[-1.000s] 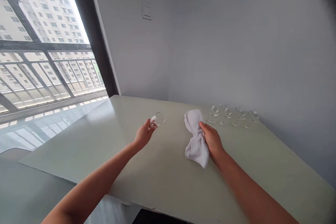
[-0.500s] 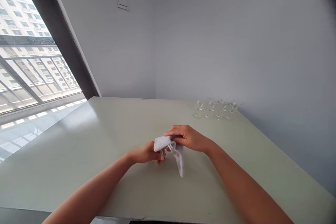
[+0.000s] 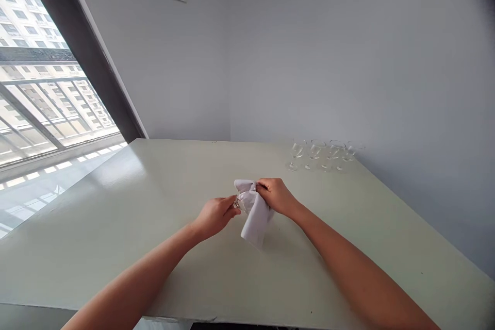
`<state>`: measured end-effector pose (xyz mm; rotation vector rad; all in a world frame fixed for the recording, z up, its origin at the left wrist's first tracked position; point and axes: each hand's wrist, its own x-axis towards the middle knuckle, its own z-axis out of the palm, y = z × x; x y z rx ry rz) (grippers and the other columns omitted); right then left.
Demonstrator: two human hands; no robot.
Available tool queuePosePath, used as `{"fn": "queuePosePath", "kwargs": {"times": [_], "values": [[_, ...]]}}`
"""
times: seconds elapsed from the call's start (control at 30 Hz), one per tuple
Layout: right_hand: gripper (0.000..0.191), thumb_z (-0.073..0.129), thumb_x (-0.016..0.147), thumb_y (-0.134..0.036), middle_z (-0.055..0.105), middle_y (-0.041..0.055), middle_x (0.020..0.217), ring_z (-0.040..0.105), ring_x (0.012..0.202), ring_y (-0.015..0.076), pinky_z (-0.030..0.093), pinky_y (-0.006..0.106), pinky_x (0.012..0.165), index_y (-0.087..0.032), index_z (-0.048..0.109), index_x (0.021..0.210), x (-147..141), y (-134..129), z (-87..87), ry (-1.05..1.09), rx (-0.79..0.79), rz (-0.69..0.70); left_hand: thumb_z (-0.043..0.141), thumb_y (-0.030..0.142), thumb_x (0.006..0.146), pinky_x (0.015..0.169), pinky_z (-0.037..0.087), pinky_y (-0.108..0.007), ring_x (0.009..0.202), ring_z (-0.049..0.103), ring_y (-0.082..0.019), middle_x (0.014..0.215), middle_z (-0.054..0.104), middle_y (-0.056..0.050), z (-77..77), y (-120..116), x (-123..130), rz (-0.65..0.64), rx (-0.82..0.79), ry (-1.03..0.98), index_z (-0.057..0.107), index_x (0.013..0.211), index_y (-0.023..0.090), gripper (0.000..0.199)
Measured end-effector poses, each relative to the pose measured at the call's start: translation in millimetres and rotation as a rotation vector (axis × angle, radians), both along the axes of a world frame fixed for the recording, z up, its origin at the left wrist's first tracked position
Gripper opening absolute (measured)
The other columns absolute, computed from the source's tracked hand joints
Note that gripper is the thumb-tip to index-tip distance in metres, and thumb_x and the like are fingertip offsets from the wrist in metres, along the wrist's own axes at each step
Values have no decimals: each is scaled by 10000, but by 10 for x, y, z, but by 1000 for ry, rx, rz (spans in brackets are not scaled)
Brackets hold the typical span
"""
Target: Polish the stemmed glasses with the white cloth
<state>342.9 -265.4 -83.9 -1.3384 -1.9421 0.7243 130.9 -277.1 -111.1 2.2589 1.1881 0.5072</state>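
Observation:
Above the middle of the table, a clear stemmed glass (image 3: 245,200) lies tilted on its side, its stem end toward the left. My left hand (image 3: 217,216) pinches it by the stem, fingers closed. A white cloth (image 3: 256,220) is bunched at the glass's rim, one flap standing up behind and a longer one hanging down in front. My right hand (image 3: 277,195) grips the cloth at the rim side, fingers curled into it. Part of the bowl is hidden under the cloth.
Several clear stemmed glasses (image 3: 315,152) stand upright at the far right of the pale green table (image 3: 185,175), close to the grey wall (image 3: 348,62). A window with railings (image 3: 46,108) is at the left. The table's front edge runs along the bottom.
My right hand has shifted from lying over the cloth to gripping it at the rim. More of the glass bowl shows, and the cloth's front flap hangs wider. My left hand has turned slightly upward.

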Motion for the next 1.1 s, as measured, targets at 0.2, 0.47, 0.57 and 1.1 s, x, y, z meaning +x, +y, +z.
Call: {"fn": "queuePosePath", "kwargs": {"times": [0.2,0.47,0.57,1.1], "values": [[326,599,713,-467,390,-66,424,357,352,74,273,216,368,-183,491,596,168,113,-36,603,-359,4,378,326,848,558,361,-216,560,466,-102,618,509,28,12,104,-125,133,132,-120,536,1021,204,264],[344,672,653,-465,421,-52,482,379,430,73,299,218,417,-189,480,581,326,213,-68,1105,-430,86,417,323,844,561,413,-207,570,511,-91,629,535,33,1,131,-178,70,84,-289,524,1082,199,288],[346,672,658,-454,402,-49,480,361,430,72,275,219,413,-184,482,555,300,157,24,1089,-402,72,423,296,838,537,397,-211,582,528,-111,617,557,21,-36,136,-169,155,324,-143,562,994,199,231],[208,563,769,-384,433,-45,550,427,469,86,362,231,475,-183,580,718,-223,-231,74,703,-91,-189,465,177,815,669,392,-254,572,573,-117,612,629,16,-50,141,-169,339,892,100,570,1041,198,250]]}}
